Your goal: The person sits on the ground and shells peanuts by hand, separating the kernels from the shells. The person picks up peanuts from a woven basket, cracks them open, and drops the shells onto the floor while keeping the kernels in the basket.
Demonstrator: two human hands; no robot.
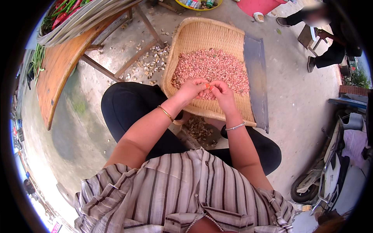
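Note:
My left hand (192, 89) and my right hand (222, 92) meet over the near part of a woven winnowing basket (204, 30). Their thumbs and fingertips pinch a small yellowish thing (209, 86) that looks like a peanut; the fingers hide most of it. Pink shelled peanuts (215, 65) cover the middle of the basket below. A few peanuts also seem to lie in the fingers of my left hand, but I cannot tell them clearly from those beneath. A grey flat lip (256, 78) edges the basket's right side.
Broken shells (153, 62) litter the floor on the left, and more shells (199, 128) lie between my feet. A wooden table (62, 70) stands left, bearing a basket of red peppers (59, 19). A seated person (329, 55) is at upper right; a scooter (323, 171) stands lower right.

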